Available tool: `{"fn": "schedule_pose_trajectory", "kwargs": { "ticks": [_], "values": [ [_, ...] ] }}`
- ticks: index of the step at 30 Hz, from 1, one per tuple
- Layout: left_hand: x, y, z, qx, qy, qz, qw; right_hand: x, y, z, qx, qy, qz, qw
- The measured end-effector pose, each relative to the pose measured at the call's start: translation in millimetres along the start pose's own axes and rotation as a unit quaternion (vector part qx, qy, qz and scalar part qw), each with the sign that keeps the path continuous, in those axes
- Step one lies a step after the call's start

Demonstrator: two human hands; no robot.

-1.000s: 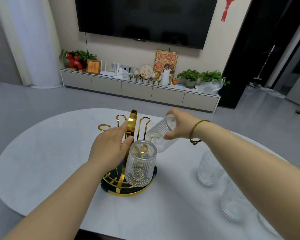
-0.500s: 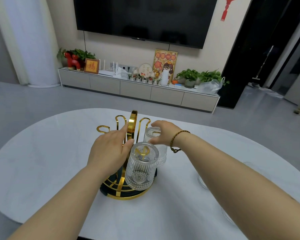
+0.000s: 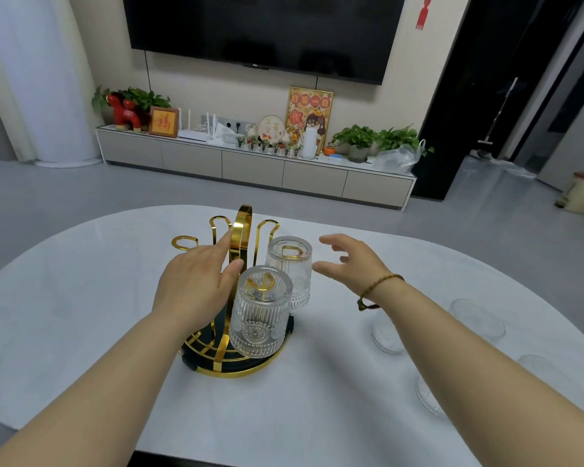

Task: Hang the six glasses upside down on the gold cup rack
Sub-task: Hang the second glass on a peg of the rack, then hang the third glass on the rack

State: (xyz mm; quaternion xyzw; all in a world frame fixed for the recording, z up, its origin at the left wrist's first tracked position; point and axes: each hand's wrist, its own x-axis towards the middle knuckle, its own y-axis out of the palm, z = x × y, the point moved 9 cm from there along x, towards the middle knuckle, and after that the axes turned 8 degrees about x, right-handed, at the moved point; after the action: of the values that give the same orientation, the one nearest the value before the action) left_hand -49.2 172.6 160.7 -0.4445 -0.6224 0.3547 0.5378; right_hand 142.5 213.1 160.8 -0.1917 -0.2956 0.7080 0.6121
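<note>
The gold cup rack (image 3: 241,227) with a dark round base stands in the middle of the white table (image 3: 81,298). Two ribbed glasses hang upside down on its prongs: a near glass (image 3: 259,320) and a far glass (image 3: 292,267). My left hand (image 3: 196,281) rests against the rack's central gold handle, fingers spread. My right hand (image 3: 348,261) hovers just right of the far glass, fingers apart, holding nothing. Several more glasses stand on the table to the right, one (image 3: 477,320) beyond my right forearm, others (image 3: 386,335) (image 3: 429,396) partly hidden by it.
Several gold prongs (image 3: 184,242) on the rack's left and back are bare. A low TV cabinet (image 3: 250,163) with plants and ornaments lines the far wall. The table's near edge (image 3: 182,458) is close to my body.
My right hand set the second glass upside down on a rack prong, let go, and moved off to the right. My left hand stayed on the rack.
</note>
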Motion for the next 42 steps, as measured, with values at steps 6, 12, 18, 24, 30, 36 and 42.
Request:
{"fn": "schedule_pose_trajectory", "kwargs": {
  "ticks": [6, 12, 18, 24, 30, 36, 42],
  "values": [
    [-5, -7, -9, -0.016, 0.022, -0.009, 1.000, -71, -10, -79, 0.118, 0.091, -0.078, 0.986],
    [-9, -15, -15, -0.010, 0.022, -0.013, 1.000, -118, 5, -148, 0.181, 0.204, -0.170, 0.947],
    [-7, -12, -13, -0.007, 0.025, -0.018, 1.000, -108, 20, -173, 0.267, 0.252, -0.247, 0.897],
    [-7, -9, -11, -0.008, 0.014, -0.021, 1.000, -100, 17, -182, 0.282, 0.250, -0.313, 0.872],
    [-6, -8, -12, -0.002, 0.009, -0.018, 1.000, -85, 2, -194, 0.299, 0.270, -0.363, 0.840],
    [-5, -8, -12, -0.017, 0.015, -0.025, 0.999, -81, -2, -195, 0.223, 0.288, -0.375, 0.853],
    [-3, 2, -2, -0.005, 0.025, -0.025, 0.999, -76, -2, -196, 0.172, 0.313, -0.353, 0.865]
  ]
}}
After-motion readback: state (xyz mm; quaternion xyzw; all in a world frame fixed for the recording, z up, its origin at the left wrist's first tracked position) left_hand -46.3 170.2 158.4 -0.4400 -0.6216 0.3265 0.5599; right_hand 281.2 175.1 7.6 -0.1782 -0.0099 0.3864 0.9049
